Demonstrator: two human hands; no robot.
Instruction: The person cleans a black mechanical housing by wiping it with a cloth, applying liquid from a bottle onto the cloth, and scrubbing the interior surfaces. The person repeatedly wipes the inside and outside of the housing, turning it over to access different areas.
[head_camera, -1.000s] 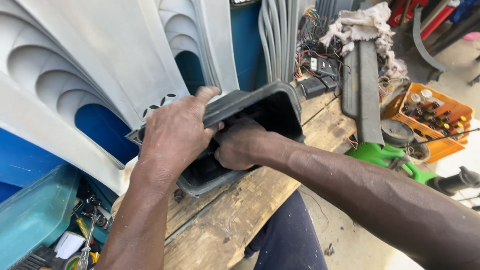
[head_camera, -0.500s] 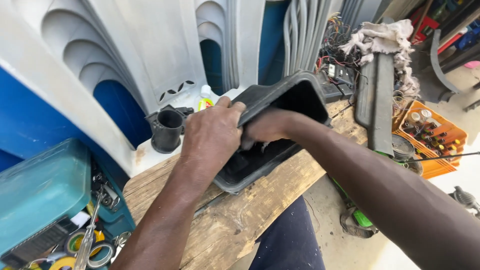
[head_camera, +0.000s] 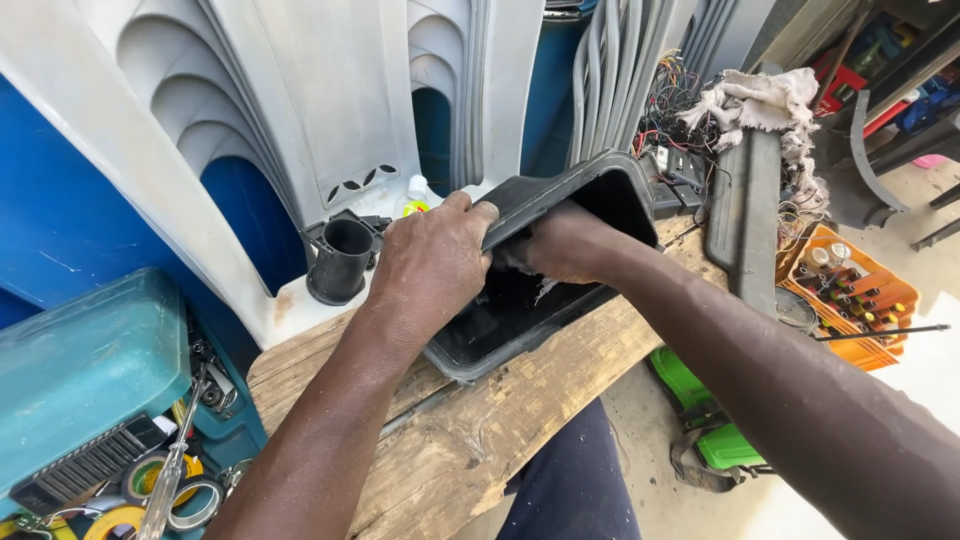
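Head view: my left hand (head_camera: 432, 262) grips the upper rim of the black plastic housing (head_camera: 560, 290), fingers wrapped over its edge. My right hand (head_camera: 560, 243) is inside the cavity; I cannot tell whether its fingers are closed on anything. The housing rests tilted on the wooden counter (head_camera: 470, 440), centre. I judge it light, stiff, thin-walled and matte, not slippery; the rim is the best hold. A black cylindrical part (head_camera: 342, 260) stands to the left, near the grey moulded panels (head_camera: 300, 110).
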